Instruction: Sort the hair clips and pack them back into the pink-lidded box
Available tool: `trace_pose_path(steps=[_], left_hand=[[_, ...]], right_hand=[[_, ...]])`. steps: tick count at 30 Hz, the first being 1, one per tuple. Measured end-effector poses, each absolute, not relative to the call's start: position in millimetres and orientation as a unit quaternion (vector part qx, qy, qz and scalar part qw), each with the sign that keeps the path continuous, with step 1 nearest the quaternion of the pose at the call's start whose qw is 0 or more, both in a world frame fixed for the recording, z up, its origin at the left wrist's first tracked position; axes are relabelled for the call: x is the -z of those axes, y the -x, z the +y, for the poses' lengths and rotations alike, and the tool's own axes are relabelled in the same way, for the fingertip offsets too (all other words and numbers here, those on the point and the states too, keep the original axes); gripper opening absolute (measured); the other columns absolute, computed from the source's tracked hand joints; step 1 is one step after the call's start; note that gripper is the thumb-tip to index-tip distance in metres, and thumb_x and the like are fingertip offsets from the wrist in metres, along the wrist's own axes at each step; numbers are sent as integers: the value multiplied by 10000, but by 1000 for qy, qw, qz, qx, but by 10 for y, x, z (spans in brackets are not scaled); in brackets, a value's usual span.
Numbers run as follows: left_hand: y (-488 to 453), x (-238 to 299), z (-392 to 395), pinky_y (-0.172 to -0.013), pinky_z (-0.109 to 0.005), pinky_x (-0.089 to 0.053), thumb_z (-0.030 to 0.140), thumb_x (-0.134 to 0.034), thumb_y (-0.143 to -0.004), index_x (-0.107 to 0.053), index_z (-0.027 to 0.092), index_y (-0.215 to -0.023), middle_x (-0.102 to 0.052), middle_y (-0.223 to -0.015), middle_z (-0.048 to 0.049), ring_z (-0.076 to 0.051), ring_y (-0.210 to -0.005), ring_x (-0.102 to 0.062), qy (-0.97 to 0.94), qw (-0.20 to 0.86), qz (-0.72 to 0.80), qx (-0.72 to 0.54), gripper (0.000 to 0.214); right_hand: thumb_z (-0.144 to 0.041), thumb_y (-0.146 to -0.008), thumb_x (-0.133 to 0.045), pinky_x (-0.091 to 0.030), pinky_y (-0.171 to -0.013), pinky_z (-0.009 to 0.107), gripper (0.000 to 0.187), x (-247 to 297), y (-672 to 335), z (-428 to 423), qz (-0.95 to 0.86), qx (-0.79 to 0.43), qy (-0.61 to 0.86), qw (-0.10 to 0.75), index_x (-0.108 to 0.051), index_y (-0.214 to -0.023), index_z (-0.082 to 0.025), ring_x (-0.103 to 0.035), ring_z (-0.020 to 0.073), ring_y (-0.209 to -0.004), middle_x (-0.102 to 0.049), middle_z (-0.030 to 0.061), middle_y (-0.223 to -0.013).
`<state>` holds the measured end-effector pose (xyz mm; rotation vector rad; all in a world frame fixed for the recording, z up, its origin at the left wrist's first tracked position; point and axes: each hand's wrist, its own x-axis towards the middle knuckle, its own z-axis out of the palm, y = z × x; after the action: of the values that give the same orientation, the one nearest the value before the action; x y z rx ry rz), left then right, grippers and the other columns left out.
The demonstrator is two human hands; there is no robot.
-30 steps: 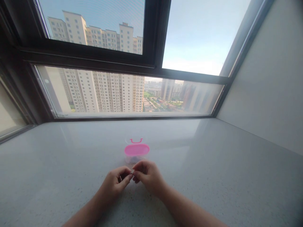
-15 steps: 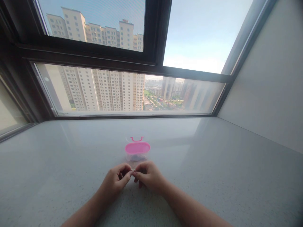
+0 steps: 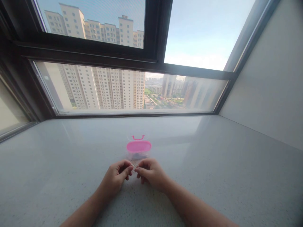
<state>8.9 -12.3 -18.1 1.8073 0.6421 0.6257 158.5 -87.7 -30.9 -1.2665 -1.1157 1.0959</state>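
Between my hands is a small, thin whitish loop [image 3: 134, 168], slightly crossed in the middle; its exact kind is too small to make out. My left hand [image 3: 117, 175] pinches one side of it between thumb and forefinger. The other side is pinched in the same way by my right hand [image 3: 151, 172]. Just beyond the fingertips stands a clear plastic box with a pink oval lid [image 3: 139, 146]. Something dark lies inside the box, blurred through its wall. Behind it a pink handle [image 3: 138, 137] shows.
The pale speckled countertop [image 3: 71, 164] reaches back to a dark-framed window [image 3: 142, 115]. A white wall [image 3: 265, 94] borders it on the right. High-rise buildings [image 3: 113, 90] are visible outside through the glass.
My fingertips have moved slightly apart, and more of the whitish loop shows between them. The box sits a little further right and higher in the view, which has shifted slightly.
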Motion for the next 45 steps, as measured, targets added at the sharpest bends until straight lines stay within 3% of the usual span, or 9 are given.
trace_pose_path(steps=[8, 21, 34, 45], left_hand=[[-89, 201, -155, -534, -221, -426, 326, -519, -772, -637, 131, -730, -592, -629, -17, -126, -549, -526, -769, 525, 273, -240, 232], [-100, 173, -185, -512, -202, -399, 360, -482, -792, -665, 126, -710, -609, -603, -20, -127, -540, -516, -815, 480, 268, -184, 307], [-104, 133, -166, -485, -196, -327, 365, -522, -768, -613, 115, -620, -531, -533, 7, -107, -516, -447, -811, 502, 251, -167, 304], [-77, 189, -33, -418, -188, -297, 362, -549, -732, -595, 120, -657, -567, -568, -1, -92, -458, -443, -715, 594, 307, -206, 258]], right_hand=[[-430, -670, -637, -292, -331, 165, 313, 273, -1571, -887, -454, -463, 530, 546, -582, -665, -122, -456, 59, -356, -570, -13, -534], [-420, -683, -629, -324, -321, 155, 307, 323, -1570, -884, -447, -489, 505, 553, -552, -684, -122, -511, 81, -376, -564, -17, -518], [-436, -650, -657, -400, -359, 178, 343, 357, -1584, -852, -416, -506, 478, 585, -537, -699, -118, -571, 118, -428, -603, 17, -548], [-445, -686, -601, -333, -296, 146, 342, 364, -1569, -833, -424, -501, 510, 556, -582, -713, -104, -511, 74, -346, -606, 19, -567]])
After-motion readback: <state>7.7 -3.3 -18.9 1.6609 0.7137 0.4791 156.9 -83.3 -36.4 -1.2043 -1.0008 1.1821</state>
